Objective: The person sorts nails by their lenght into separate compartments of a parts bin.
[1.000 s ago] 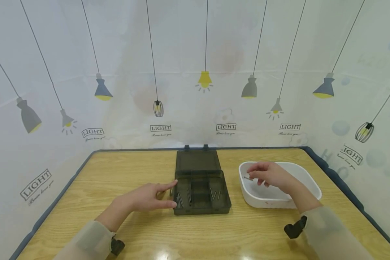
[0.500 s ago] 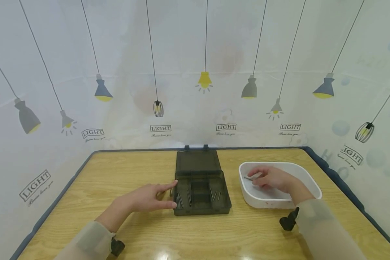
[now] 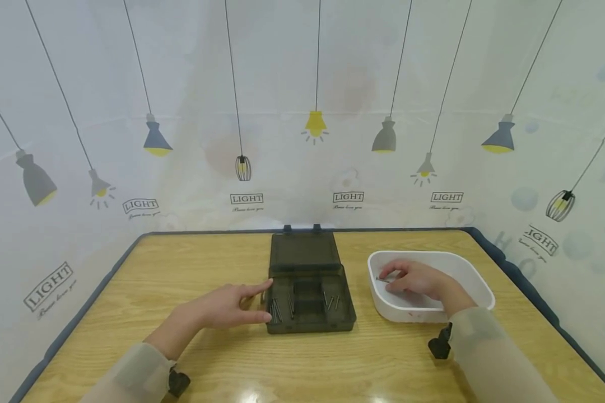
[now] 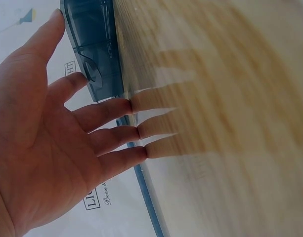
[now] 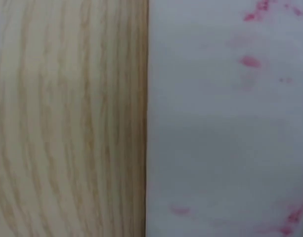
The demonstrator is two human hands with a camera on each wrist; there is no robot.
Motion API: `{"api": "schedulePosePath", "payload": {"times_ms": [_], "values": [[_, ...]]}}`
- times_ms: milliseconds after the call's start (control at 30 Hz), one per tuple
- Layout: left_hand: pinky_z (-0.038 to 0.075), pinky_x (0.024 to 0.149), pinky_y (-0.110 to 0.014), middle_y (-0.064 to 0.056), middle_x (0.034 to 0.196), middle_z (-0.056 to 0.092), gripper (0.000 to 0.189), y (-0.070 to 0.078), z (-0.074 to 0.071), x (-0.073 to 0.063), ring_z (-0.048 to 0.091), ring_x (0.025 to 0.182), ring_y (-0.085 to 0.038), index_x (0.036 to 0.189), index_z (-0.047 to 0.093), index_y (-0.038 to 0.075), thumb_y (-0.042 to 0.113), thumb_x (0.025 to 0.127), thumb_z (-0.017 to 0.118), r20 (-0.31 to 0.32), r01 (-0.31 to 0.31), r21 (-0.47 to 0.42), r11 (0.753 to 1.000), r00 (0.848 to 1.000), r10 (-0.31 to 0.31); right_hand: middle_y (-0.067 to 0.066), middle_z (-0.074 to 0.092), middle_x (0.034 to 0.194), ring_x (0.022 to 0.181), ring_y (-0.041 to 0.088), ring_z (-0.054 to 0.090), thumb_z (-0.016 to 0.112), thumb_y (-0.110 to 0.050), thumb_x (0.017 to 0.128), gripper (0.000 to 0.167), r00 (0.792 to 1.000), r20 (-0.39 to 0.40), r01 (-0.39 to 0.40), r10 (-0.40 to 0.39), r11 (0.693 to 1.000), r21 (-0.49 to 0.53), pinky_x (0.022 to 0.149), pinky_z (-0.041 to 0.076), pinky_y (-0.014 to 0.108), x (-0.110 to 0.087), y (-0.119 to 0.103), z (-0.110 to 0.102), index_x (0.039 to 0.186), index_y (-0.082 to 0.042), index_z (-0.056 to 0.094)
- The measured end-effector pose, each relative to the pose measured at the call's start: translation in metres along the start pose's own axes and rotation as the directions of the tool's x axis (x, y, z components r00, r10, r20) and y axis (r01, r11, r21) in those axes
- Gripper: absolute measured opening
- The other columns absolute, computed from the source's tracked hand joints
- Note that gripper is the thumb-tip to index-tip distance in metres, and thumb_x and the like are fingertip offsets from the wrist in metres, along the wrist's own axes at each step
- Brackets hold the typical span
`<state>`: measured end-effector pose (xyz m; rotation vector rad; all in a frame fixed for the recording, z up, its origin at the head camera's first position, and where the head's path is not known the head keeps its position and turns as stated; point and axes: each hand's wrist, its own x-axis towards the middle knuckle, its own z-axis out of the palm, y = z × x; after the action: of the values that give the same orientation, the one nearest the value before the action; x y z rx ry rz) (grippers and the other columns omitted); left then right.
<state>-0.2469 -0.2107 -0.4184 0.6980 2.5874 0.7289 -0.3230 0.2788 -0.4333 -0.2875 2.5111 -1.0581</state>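
In the head view, my left hand point(image 3: 225, 306) steadies the near-left side of a dark, see-through compartment box point(image 3: 310, 326). Its index finger touches the upper left edge and its thumb the lower one; the other fingers are spread, as the left wrist view shows. The box lid point(image 3: 305, 250) is folded back, and several thin metal screws point(image 3: 274, 310) lie in the side compartments. My right hand point(image 3: 414, 281) is down inside a white tray point(image 3: 405, 315), thumb and index finger curled at a small screw point(image 3: 382, 279). The right wrist view shows only table and tray wall.
Wooden table point(image 3: 206, 358) with a dark blue edge point(image 3: 212, 231) at the back. Behind it hangs a white sheet point(image 3: 282, 73) printed with lamps. Reddish marks point(image 5: 250, 61) spot the tray's outer wall.
My right hand has lowered into the tray, its thumb and index finger closing in around the screw. My left hand stays at the box.
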Motion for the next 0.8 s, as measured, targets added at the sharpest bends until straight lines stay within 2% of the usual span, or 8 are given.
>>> {"api": "schedulePosePath", "payload": {"times_ms": [33,67,167,333,367,500,600,800], "values": [[0.046,0.086,-0.043,-0.004,0.125,0.073,0.090,0.0004,-0.0001,-0.0003,0.042,0.062,-0.013,0.175,0.033,0.031,0.068,0.101,0.069,-0.003,0.001,0.002,1.000,1.000,-0.001,0.014,0.066,0.141,0.107,0.026,0.057,0.080,-0.017,0.099,0.035,1.000,0.001,0.002,-0.002,1.000,-0.002,0.088,0.047,0.037,0.0004,0.0001,0.0004,0.132,-0.010,0.073],[0.046,0.085,-0.043,-0.006,0.116,0.072,0.090,0.0008,-0.0004,-0.0005,0.041,0.062,-0.013,0.175,0.032,0.031,0.068,0.101,0.069,0.000,0.003,0.005,1.000,1.000,-0.003,0.013,0.067,0.138,0.105,0.026,0.057,0.081,-0.017,0.099,0.033,1.000,0.001,0.002,-0.002,1.000,-0.001,0.087,0.046,0.036,0.0006,0.0000,0.0010,0.131,-0.010,0.074],[0.045,0.084,-0.043,-0.007,0.108,0.071,0.090,0.0015,-0.0007,-0.0010,0.040,0.062,-0.014,0.175,0.032,0.031,0.068,0.101,0.069,0.003,0.010,0.008,1.000,1.000,-0.010,0.011,0.069,0.131,0.100,0.024,0.056,0.080,-0.016,0.099,0.029,1.000,0.007,0.016,-0.016,1.000,-0.001,0.085,0.045,0.036,0.0006,-0.0006,0.0020,0.126,-0.009,0.074],[0.045,0.084,-0.043,-0.006,0.111,0.071,0.090,0.0011,-0.0006,-0.0014,0.039,0.062,-0.014,0.175,0.033,0.031,0.068,0.101,0.069,-0.005,0.016,0.020,1.000,1.000,-0.016,0.009,0.069,0.118,0.095,0.023,0.054,0.080,-0.014,0.099,0.023,0.998,0.018,0.056,-0.056,0.998,-0.011,0.083,0.044,0.036,-0.0010,-0.0042,0.0039,0.119,-0.006,0.075],[0.045,0.085,-0.043,-0.006,0.118,0.072,0.090,0.0010,-0.0005,-0.0015,0.041,0.063,-0.014,0.175,0.033,0.031,0.068,0.101,0.069,-0.007,0.015,0.021,1.000,1.000,-0.015,0.009,0.068,0.116,0.094,0.023,0.054,0.080,-0.015,0.099,0.022,0.998,0.019,0.060,-0.060,0.998,-0.018,0.083,0.044,0.036,-0.0013,-0.0051,0.0044,0.118,-0.006,0.075],[0.045,0.078,-0.039,-0.006,0.094,0.064,0.089,0.0002,-0.0006,-0.0009,0.038,0.061,-0.013,0.175,0.032,0.031,0.068,0.102,0.068,-0.002,0.008,0.022,1.000,1.000,-0.008,0.005,0.066,0.106,0.094,0.023,0.053,0.080,-0.017,0.100,0.016,0.999,0.012,0.045,-0.045,0.998,-0.047,0.083,0.042,0.036,-0.0013,-0.0061,0.0054,0.112,-0.008,0.076],[0.044,0.074,-0.037,-0.003,0.084,0.056,0.089,-0.0006,-0.0005,0.0003,0.035,0.059,-0.012,0.175,0.032,0.031,0.068,0.102,0.068,-0.002,0.003,0.023,1.000,1.000,-0.003,0.003,0.065,0.102,0.095,0.023,0.053,0.080,-0.019,0.100,0.013,1.000,0.013,0.017,-0.016,0.998,-0.066,0.083,0.041,0.036,-0.0021,-0.0067,0.0041,0.109,-0.010,0.076],[0.044,0.075,-0.038,-0.004,0.084,0.057,0.089,-0.0006,0.0003,0.0014,0.036,0.059,-0.012,0.175,0.032,0.032,0.068,0.101,0.068,-0.005,0.001,0.026,1.000,1.000,-0.001,0.001,0.065,0.099,0.094,0.021,0.053,0.079,-0.020,0.101,0.011,1.000,0.025,0.006,-0.004,0.997,-0.081,0.083,0.041,0.034,-0.0029,-0.0066,0.0018,0.107,-0.011,0.077]]}}
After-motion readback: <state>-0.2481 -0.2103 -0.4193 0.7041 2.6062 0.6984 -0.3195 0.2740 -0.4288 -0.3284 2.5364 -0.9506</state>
